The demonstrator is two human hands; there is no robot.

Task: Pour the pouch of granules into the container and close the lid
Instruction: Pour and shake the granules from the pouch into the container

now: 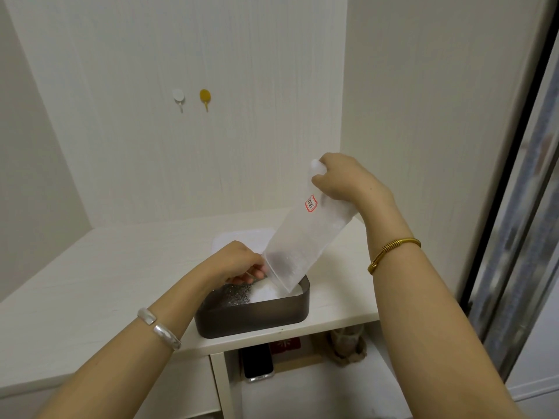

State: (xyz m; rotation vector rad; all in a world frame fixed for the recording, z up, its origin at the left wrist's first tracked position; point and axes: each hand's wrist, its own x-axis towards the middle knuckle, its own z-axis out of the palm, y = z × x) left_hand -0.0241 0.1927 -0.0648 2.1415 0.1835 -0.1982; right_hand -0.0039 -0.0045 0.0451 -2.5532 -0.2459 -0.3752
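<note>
A clear plastic pouch [305, 237] with a small red-framed label is tipped mouth-down over a dark brown rectangular container [254, 316] on the white table. My right hand [344, 179] grips the pouch's raised bottom end. My left hand [239, 263] pinches the pouch's mouth at the container's rim. White granules [266, 293] lie heaped in the container's right half, over a darker speckled layer. A few granules still cling inside the pouch near its mouth. A white lid [242, 240] lies flat on the table behind the container, partly hidden by my left hand and the pouch.
The container stands near the front edge of the white table [90, 282], in a walled corner. Two hooks [205, 96] hang on the back wall. Below the table, a shelf holds a phone [257, 364] and a small brown bundle [348, 343]. A dark door frame runs down the right.
</note>
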